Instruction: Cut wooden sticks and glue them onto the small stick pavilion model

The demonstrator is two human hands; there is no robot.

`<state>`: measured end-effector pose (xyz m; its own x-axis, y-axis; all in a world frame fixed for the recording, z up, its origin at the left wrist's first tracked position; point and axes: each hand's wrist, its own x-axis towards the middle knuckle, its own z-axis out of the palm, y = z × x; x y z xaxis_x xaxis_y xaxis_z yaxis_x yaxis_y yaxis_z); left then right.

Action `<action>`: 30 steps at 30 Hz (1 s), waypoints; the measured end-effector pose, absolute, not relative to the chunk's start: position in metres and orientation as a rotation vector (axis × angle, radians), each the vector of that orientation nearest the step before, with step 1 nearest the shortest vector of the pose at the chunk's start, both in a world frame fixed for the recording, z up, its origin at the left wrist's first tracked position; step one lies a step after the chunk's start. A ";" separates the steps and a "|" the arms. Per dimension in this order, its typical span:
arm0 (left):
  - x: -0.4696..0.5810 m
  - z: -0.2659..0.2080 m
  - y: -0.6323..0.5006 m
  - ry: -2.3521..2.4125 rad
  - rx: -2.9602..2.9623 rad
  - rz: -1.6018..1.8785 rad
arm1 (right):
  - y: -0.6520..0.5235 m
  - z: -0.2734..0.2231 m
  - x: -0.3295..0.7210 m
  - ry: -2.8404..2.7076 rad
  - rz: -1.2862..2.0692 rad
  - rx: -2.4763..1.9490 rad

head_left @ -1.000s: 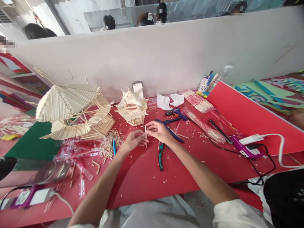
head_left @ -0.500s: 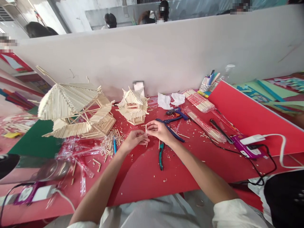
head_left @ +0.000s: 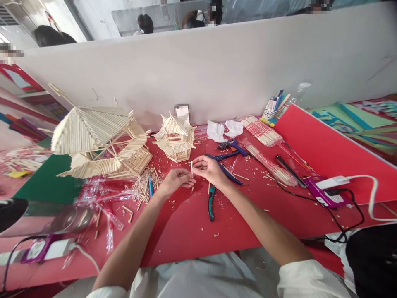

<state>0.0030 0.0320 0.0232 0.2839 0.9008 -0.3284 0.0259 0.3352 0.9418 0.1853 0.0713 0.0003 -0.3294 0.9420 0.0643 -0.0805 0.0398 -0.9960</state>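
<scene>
Upright between my hands is a short, thin wooden stick (head_left: 191,167). The fingertips of my right hand (head_left: 211,171) pinch it, and my left hand (head_left: 176,181) is closed at its lower part, where fingers partly hide it. Just behind my hands stands a small pavilion model (head_left: 175,140) built of sticks. A larger stick pavilion (head_left: 99,140) with a broad sloping roof is at the left. Teal-handled pliers (head_left: 211,203) lie below my right hand. A blue hot glue gun (head_left: 232,146) rests behind it.
Stick offcuts (head_left: 144,190), a blue pen (head_left: 151,187) and plastic wrappers (head_left: 107,198) lie left of my arm. Bagged sticks (head_left: 263,131), a black cutter-like tool (head_left: 290,170) and a purple power strip (head_left: 327,192) lie right. A grey partition (head_left: 232,70) closes the back.
The camera view has shifted slightly. My hands stay together at the stick, with almost no movement.
</scene>
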 end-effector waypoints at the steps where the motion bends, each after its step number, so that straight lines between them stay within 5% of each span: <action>1: 0.003 0.023 0.032 1.121 1.059 0.763 | 0.071 0.000 0.185 -1.415 1.444 -0.935; 30: 0.007 0.017 0.032 1.151 1.150 0.897 | 0.069 0.006 0.184 -1.521 1.453 -0.997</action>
<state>0.0069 0.0323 0.0171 0.2087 0.9551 -0.2105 0.0292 0.2091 0.9775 0.1839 0.0688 0.0061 -0.3773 0.9258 0.0239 0.0189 0.0335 -0.9993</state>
